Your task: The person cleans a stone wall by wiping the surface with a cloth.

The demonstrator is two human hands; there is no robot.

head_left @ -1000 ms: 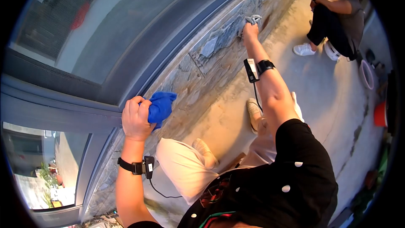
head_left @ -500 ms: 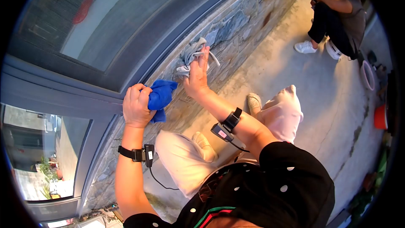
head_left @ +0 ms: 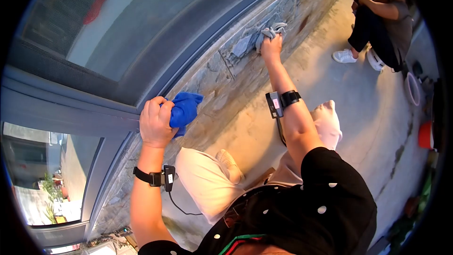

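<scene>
My left hand [head_left: 156, 122] is closed around a bunched blue cloth [head_left: 185, 109] and rests at the corner of the grey window frame [head_left: 123, 113]. Farther off, my right hand [head_left: 272, 47] presses a crumpled grey cloth [head_left: 271, 33] against the stone wall [head_left: 212, 73] below the window ledge. Its fingers are wrapped into the cloth and partly hidden by it. Both forearms wear black straps with small boxes and cables.
Window glass [head_left: 155, 28] fills the upper left. Another person [head_left: 384, 23] sits low at the upper right, one arm reaching toward the wall. A pink-rimmed basin [head_left: 412, 89] and a red pot [head_left: 425, 135] stand along the right side of the concrete floor [head_left: 373, 113].
My right hand has slid the grey cloth along the stone wall, away from me and to the right. My left hand with the blue cloth has barely shifted.
</scene>
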